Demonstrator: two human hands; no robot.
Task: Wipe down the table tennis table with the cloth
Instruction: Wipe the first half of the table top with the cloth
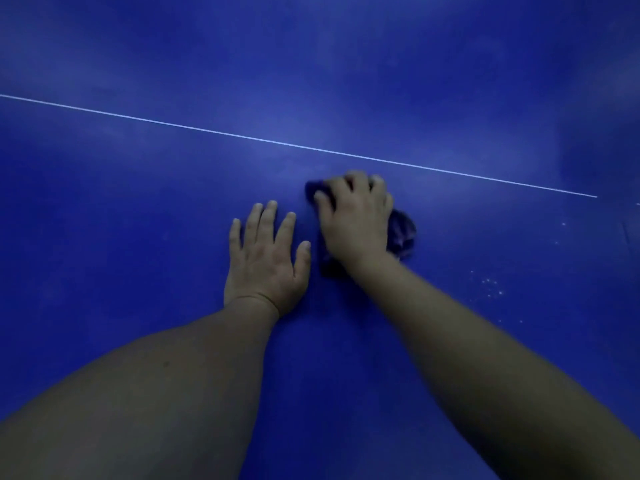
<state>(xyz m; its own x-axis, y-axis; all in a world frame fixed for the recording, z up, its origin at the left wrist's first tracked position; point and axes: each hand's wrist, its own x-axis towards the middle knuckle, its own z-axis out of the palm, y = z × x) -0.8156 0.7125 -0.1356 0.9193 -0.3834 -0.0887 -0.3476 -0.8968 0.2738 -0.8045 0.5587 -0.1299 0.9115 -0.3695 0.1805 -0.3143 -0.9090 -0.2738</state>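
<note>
The blue table tennis table (138, 209) fills the whole view, with a thin white line (294, 144) running across it from upper left to right. My right hand (355, 216) grips a dark bunched cloth (403, 233) and presses it onto the table just below the line; the cloth sticks out at the fingertips and to the right of the hand. My left hand (265, 259) lies flat on the table with fingers spread, just left of the cloth and not touching it.
Small white specks (490, 287) dot the surface to the right of my right forearm. A seam or edge (627, 233) shows at the far right. The light is dim.
</note>
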